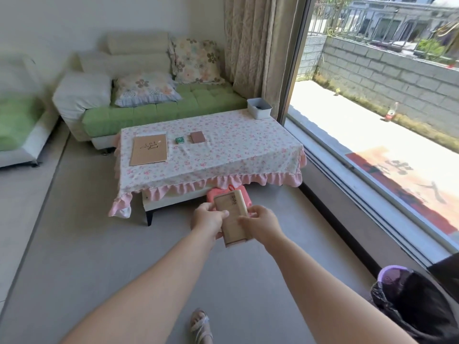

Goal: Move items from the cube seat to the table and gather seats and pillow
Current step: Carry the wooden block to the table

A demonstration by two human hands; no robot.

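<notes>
Booklet point(232, 217) — between left hand point(207, 218), right hand point(260, 223)

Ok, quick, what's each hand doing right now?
Left hand: closed on the left edge of the tan box.
Right hand: closed on the same box's right edge.

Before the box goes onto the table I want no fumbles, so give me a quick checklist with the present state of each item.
1. Both hands on the box: ok. Left hand and right hand grip the tan box from either side.
2. Free room on the table: ok, its right half is bare cloth.
3. Things to avoid there: ok. Brown notebook, green item and small brown card lie apart.
4. White bin at the far corner: ok, out of the way.
5. Box closed: cannot tell.
</notes>
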